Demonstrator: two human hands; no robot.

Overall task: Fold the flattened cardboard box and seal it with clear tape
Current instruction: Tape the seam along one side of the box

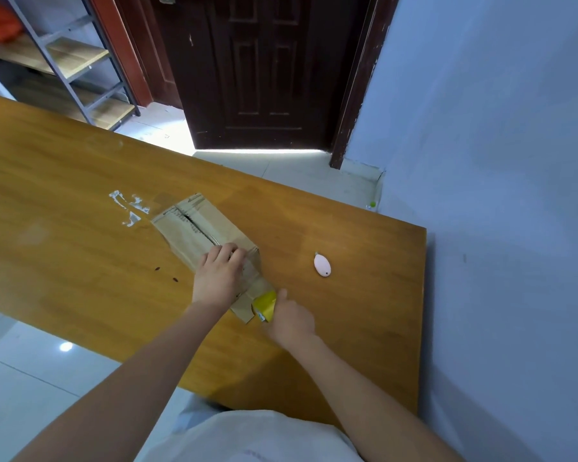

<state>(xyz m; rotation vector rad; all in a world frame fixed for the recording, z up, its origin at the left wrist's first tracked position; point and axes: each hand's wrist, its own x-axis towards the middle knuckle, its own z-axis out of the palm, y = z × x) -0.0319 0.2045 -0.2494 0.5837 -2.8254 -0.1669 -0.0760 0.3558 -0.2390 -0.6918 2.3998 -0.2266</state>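
A small brown cardboard box (pixel 194 225) stands folded on the wooden table (pixel 80 261), its top flaps meeting along a dark centre seam. My left hand (pixel 219 276) lies flat on the box's near top edge and presses it down. My right hand (pixel 289 320) grips a tape roll (pixel 264 305) with a yellow core at the box's near lower corner. A strip of clear tape runs from the roll up the box's near end face toward my left hand.
A small pink oval cutter (pixel 322 265) lies on the table to the right of the box. White tape scraps (pixel 129 208) stick to the table behind the box. A dark door (pixel 264 71), a metal shelf rack (pixel 74 61) and a blue wall (pixel 498 161) surround the table.
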